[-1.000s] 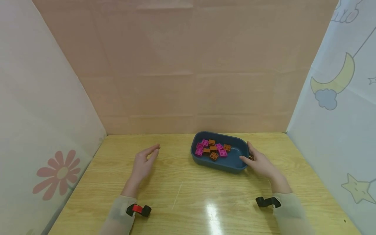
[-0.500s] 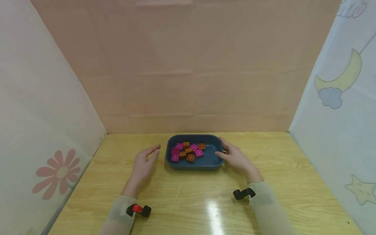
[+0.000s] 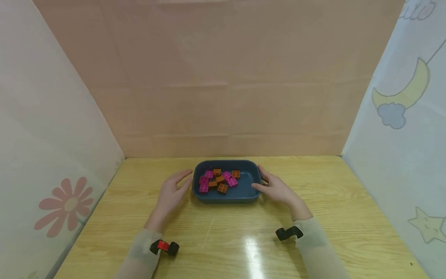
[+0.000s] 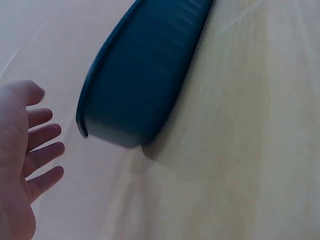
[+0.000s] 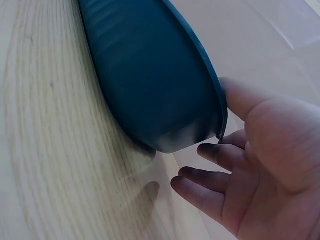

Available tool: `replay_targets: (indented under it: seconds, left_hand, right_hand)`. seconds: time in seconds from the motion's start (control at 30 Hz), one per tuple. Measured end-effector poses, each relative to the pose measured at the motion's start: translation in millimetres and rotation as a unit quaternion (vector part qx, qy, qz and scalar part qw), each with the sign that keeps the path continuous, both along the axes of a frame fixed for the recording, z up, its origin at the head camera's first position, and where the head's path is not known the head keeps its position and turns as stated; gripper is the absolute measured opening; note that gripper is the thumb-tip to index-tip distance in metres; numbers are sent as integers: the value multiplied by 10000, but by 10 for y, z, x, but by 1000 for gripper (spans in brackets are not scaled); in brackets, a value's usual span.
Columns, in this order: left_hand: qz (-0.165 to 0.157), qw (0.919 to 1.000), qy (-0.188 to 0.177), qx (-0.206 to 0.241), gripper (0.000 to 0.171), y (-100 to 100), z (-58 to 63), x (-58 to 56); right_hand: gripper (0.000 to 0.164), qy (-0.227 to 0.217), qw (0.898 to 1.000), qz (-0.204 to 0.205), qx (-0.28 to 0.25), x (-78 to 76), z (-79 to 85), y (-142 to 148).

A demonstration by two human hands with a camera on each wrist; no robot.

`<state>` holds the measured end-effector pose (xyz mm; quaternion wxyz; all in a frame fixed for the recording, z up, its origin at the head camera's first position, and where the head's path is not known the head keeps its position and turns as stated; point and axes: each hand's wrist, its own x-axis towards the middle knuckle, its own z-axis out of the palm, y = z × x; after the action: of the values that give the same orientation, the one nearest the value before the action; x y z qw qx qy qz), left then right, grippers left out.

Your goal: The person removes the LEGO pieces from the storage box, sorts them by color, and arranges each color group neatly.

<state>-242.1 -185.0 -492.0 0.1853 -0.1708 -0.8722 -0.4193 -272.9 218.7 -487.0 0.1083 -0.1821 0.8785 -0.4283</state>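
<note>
A dark blue plastic bin [image 3: 246,188] rests on the table, its long side facing me. Inside, mostly toward the left, lie several pink toy bricks [image 3: 203,188] and several orange toy bricks [image 3: 222,188]. My right hand [image 3: 280,191] grips the bin's right end, thumb over the rim; the right wrist view has the thumb [image 5: 240,97] at the rim and the other fingers loosely bent below. Just off the bin's left end is my left hand [image 3: 170,195], fingers relaxed. In the left wrist view a gap separates that hand [image 4: 20,150] from the bin wall [image 4: 135,80].
The wooden table [image 3: 216,240] runs back to a plain tan backdrop [image 3: 226,97]. Patterned white panels stand left [image 3: 62,128] and right [image 3: 400,166]. Each wrist carries a small black camera mount, the left one [image 3: 164,247] with a red part.
My right hand has brought the bin with its bricks leftward from the right, and it now sits straight, close to my left hand. The left hand has barely moved.
</note>
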Motion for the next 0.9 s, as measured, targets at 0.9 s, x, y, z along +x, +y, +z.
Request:
replay_targets:
  seconds: [0.9]
  left_hand:
    - [-2490,9137,-798,-3112,23,897,345,-637]
  right_hand:
    - [91,36,9999,-70,76,40,3,-33]
